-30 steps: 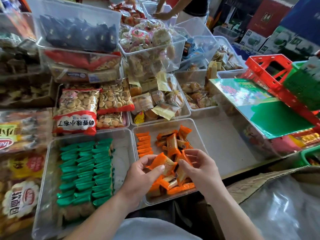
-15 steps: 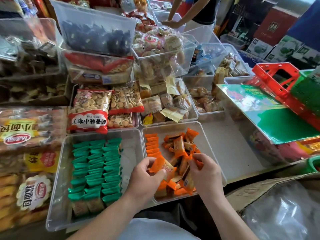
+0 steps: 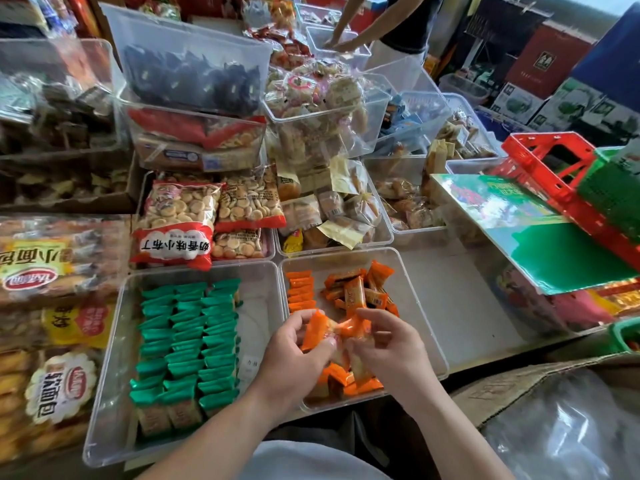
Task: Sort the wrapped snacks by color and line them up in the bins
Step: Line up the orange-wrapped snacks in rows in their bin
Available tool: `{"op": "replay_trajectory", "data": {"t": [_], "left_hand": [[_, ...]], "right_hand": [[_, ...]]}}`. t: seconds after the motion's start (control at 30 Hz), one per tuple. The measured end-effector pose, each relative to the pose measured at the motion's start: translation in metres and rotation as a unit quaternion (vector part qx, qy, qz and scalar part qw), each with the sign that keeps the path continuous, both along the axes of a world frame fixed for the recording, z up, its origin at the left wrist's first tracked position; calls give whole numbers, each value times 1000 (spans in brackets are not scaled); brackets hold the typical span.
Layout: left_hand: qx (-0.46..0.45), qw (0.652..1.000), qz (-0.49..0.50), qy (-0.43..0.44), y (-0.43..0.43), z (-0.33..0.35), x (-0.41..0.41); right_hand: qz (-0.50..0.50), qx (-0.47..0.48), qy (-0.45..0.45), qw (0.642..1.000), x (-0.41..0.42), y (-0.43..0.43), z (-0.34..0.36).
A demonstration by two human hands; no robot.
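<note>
Head view only.

Both hands are over the near half of the orange bin (image 3: 414, 299). The left hand (image 3: 294, 356) has thumb and fingers curled round an orange pack (image 3: 313, 329). The right hand (image 3: 393, 355) pinches a second orange pack (image 3: 358, 330), and the two packs touch between the hands. The fingers are blurred, so I can't tell if either hand holds more than one.

State of the bins:
- The lined-up orange row (image 3: 300, 291) is short and sits along the left wall, far end.
- A loose orange pile (image 3: 356, 292) lies just right of the row, with more loose packs (image 3: 349, 382) under the hands.
- The green bin (image 3: 263, 303) touches the orange bin on the left. Its green packs (image 3: 188, 341) are already in neat columns.

Risks from here:
- The wrappers look slick, and a handover between two hands is a weak grip. A slip would drop a pack back into the loose pile, costing only time.
- The hands hang close to the shared wall, so a pack slipping left would land in the green bin and mix the colours.
- The loose pile crowds the row, so setting the next pack down could nudge the row askew or bury its end. Clear space first.
- The near packs sit close to the bin's front rim, where a wrist drag could flick one out.
</note>
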State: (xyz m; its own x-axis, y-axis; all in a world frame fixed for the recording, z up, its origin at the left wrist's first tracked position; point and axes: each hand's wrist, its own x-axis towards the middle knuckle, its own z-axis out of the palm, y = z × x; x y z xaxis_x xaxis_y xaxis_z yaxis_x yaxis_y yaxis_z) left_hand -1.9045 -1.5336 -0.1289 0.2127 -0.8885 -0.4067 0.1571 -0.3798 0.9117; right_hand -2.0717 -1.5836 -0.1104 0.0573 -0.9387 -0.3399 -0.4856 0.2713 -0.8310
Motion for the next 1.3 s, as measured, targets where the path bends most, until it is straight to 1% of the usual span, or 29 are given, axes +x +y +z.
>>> {"op": "replay_trajectory", "data": {"t": [0.13,0.2,0.27,0.4,0.53,0.77,0.83,0.93,1.07,1.17,1.3], "left_hand": [[18,997,58,42,-8,6,15],[16,994,74,84,-12,10,21],[16,991,76,109,-14,10,22],[32,996,37,73,-9,4,6],[38,997,10,71,-5,1,-1],[49,994,-11,98,-7,5,1],[47,994,-26,91,-8,4,0],[36,996,-41,69,-13,3,-6],[2,998,-66,8,-19,4,-11],[-17,997,-80,-16,-23,0,-10],[-5,996,-88,-35,-38,-7,-9]], "right_hand": [[-58,22,-15,998,-10,-5,1],[-85,26,-29,996,-12,-6,3],[-107,41,-44,992,-14,-8,6],[-140,79,-110,981,-14,-11,9],[-161,104,-175,966,-13,-14,14],[-177,85,-188,962,-16,-13,21],[-179,79,-196,961,-17,-12,21],[-164,79,-203,962,-14,-11,22],[-110,85,-205,969,-8,-12,18],[-53,83,-207,973,-9,-15,15],[-17,95,-134,986,-11,-37,1]]}}
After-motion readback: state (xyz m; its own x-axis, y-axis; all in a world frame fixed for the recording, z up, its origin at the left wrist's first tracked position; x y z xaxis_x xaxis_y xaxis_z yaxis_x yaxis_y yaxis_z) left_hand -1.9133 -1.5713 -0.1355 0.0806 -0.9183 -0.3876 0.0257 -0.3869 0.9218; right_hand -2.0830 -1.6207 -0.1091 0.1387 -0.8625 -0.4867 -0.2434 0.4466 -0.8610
